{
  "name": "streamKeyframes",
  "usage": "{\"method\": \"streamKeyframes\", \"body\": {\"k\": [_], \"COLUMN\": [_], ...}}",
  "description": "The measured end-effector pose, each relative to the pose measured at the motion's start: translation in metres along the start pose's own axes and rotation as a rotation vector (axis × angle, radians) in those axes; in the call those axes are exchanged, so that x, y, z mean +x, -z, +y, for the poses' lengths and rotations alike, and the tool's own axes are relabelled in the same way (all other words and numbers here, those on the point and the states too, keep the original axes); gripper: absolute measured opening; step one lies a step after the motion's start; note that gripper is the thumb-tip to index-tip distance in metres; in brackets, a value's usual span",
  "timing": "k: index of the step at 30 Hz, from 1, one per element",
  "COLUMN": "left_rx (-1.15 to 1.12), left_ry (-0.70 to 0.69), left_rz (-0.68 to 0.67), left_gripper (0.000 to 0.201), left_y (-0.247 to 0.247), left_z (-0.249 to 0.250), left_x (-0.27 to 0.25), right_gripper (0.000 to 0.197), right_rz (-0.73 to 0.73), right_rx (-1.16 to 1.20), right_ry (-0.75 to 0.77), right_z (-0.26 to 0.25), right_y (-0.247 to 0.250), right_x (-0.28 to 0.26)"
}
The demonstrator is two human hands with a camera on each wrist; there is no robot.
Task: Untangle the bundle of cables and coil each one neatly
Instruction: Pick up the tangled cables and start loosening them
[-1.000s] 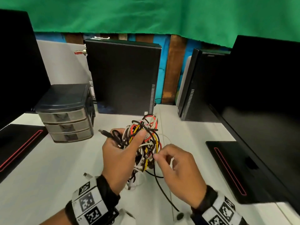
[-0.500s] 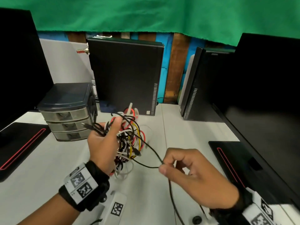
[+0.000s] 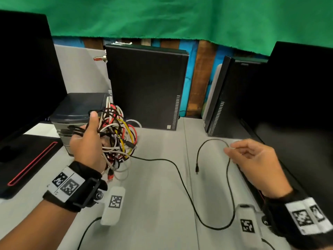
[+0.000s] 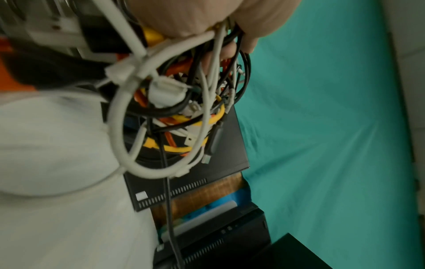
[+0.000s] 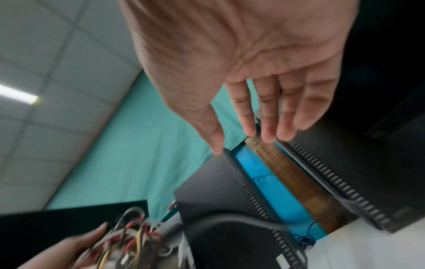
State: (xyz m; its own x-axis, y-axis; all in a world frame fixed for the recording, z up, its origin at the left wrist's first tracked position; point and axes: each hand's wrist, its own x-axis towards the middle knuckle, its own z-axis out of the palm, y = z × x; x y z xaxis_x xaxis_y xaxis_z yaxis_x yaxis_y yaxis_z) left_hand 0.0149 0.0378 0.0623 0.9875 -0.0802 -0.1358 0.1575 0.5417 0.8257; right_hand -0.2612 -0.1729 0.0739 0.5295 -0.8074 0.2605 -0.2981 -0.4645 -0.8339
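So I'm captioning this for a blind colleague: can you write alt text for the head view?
A person's left hand grips a tangled bundle of cables above a grey desk, while the right hand pinches a thin black cable drawn out of it in a long loop. Black computer towers stand behind.

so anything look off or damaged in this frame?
Nothing damaged. The cable bundle in the left hand is a dense knot; one black cable trails loose to the right hand, its plug dangling.
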Motion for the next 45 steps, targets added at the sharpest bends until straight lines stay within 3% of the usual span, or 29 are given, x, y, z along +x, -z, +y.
{"method": "streamKeyframes", "body": {"k": [3, 6, 8, 11, 16, 20, 24, 32, 34, 36, 39, 41, 43, 45], "left_rx": [-0.027, -0.052, -0.068, -0.063, -0.066, -0.081, -0.118, -0.365, -0.397, -0.343, -0.331, -0.334, -0.327, -0.343], "left_ry": [0.056, 0.120, 0.168, 0.193, 0.197, 0.205, 0.256, 0.543, 0.609, 0.586, 0.632, 0.655, 0.744, 0.750], "left_rz": [-0.093, -0.262, -0.376, -0.489, -0.557, -0.587, -0.666, -0.837, -0.876, -0.813, -0.948, -0.951, -0.927, -0.943], "left_gripper": [0.066, 0.042, 0.035, 0.042, 0.037, 0.039, 0.044, 0.055, 0.052, 0.041, 0.067, 0.071, 0.069, 0.072], "left_y": [-0.005, -0.012, -0.015, -0.014, -0.011, -0.010, -0.010, -0.007, -0.007, -0.006, -0.002, 0.001, 0.005, 0.008], "left_z": [0.001, -0.002, -0.005, -0.009, -0.017, -0.025, -0.025, -0.019, -0.016, -0.019, -0.025, -0.023, -0.030, -0.037], "left_x": [-0.009, -0.024, -0.034, -0.041, -0.047, -0.052, -0.060, -0.052, -0.050, -0.047, -0.051, -0.056, -0.052, -0.054], "right_gripper": [0.032, 0.033, 0.037, 0.034, 0.021, 0.020, 0.022, 0.023, 0.021, 0.021, 0.018, 0.012, 0.007, 0.021], "right_rz": [0.006, -0.139, -0.266, -0.397, -0.593, -0.584, -0.514, -0.409, -0.398, -0.372, -0.296, -0.263, -0.292, -0.392], "right_rx": [-0.203, -0.132, -0.086, 0.037, 0.183, 0.325, 0.396, 0.547, 0.574, 0.599, 0.630, 0.625, 0.616, 0.603], "right_ry": [0.095, 0.236, 0.214, 0.143, -0.005, -0.114, -0.123, -0.085, -0.083, -0.088, -0.094, -0.113, -0.147, -0.160], "right_z": [0.001, -0.012, -0.013, -0.010, -0.007, -0.015, -0.022, -0.032, -0.034, -0.037, -0.040, -0.041, -0.043, -0.041], "right_y": [-0.021, -0.050, -0.069, -0.086, -0.096, -0.098, -0.099, -0.098, -0.098, -0.099, -0.099, -0.100, -0.098, -0.095], "right_x": [-0.012, -0.035, -0.047, -0.056, -0.060, -0.064, -0.067, -0.074, -0.077, -0.080, -0.084, -0.087, -0.086, -0.082]}}
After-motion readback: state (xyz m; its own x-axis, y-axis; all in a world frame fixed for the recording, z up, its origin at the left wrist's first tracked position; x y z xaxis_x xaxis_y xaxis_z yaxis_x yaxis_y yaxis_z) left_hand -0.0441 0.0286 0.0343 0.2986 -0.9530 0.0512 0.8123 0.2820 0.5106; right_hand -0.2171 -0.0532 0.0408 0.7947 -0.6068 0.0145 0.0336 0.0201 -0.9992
